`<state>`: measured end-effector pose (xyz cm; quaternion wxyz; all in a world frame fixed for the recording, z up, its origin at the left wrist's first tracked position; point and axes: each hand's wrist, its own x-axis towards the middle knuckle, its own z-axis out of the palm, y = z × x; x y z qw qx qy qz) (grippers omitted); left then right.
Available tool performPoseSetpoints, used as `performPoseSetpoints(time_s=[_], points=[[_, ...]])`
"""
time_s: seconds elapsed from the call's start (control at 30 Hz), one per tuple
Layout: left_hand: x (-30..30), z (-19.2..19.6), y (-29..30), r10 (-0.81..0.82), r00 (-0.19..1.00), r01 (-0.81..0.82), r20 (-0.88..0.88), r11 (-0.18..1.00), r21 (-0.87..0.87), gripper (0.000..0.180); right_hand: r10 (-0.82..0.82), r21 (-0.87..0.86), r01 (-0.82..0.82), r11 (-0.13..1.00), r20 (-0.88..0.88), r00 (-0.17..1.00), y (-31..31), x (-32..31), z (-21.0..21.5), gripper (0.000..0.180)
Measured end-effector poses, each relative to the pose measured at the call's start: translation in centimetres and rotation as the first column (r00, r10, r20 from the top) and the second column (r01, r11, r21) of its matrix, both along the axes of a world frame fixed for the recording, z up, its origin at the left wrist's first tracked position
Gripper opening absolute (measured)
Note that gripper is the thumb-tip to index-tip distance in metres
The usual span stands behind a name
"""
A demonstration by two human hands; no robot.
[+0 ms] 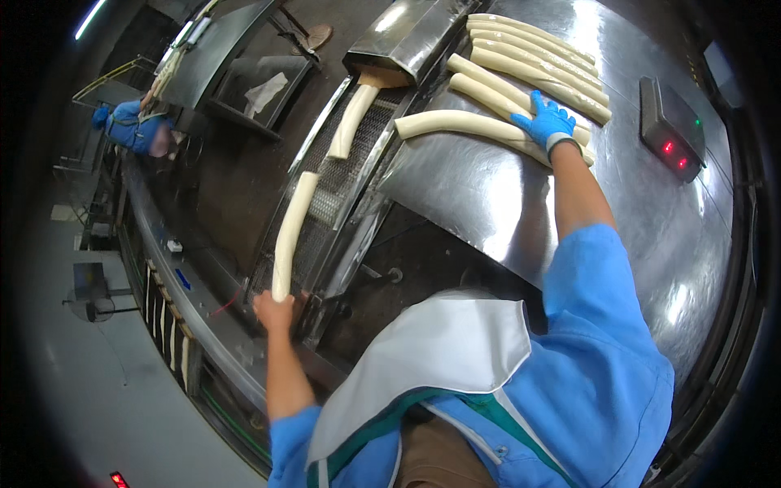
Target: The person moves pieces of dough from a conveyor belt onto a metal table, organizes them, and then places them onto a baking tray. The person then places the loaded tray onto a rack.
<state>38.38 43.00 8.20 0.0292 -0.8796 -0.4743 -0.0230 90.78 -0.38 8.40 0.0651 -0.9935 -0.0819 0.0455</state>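
My bare left hand (274, 311) is closed around the near end of a long, pale, dough-like roll (294, 232), which lies along the mesh conveyor (329, 200). Farther up the belt, another pale roll (351, 126) comes out of the metal housing's opening. On the right, my right hand (547, 124), in a blue glove, rests with fingers spread on several similar rolls (541, 78) lying side by side on the steel table (488, 191). The nearest of these, a curved roll (455, 123), has one end close to the table's left edge.
A dark box with red lit digits (672, 132) stands on the table at the right. The metal housing (416, 34) covers the conveyor's far part. At the far left, a person in blue (137, 128) is beside other equipment. A curved metal rail (191, 285) runs along my left.
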Motion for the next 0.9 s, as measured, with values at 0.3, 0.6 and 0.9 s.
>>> performPoseSetpoints(time_s=[0.3, 0.6, 0.9], points=[[12.4, 7.0, -4.4, 0.484, 0.451, 0.266, 0.750, 0.729, -0.630, 0.031, 0.410, -0.015, -0.412, 0.911, 0.134, 0.902, -0.6, -9.0, 0.1, 0.074], [26.5, 7.0, -23.8, 0.066, 0.674, 0.714, 0.736, 0.195, -0.672, 0.052, 0.534, 0.214, -0.523, 0.825, 0.007, 0.845, -3.1, -5.9, -0.9, 0.053], [18.2, 2.4, -19.7, 0.140, 0.774, 0.580, 0.617, 0.233, -0.781, 0.029, 0.578, 0.169, -0.585, 0.793, 0.094, 0.811, -5.2, -6.7, -0.2, 0.087]])
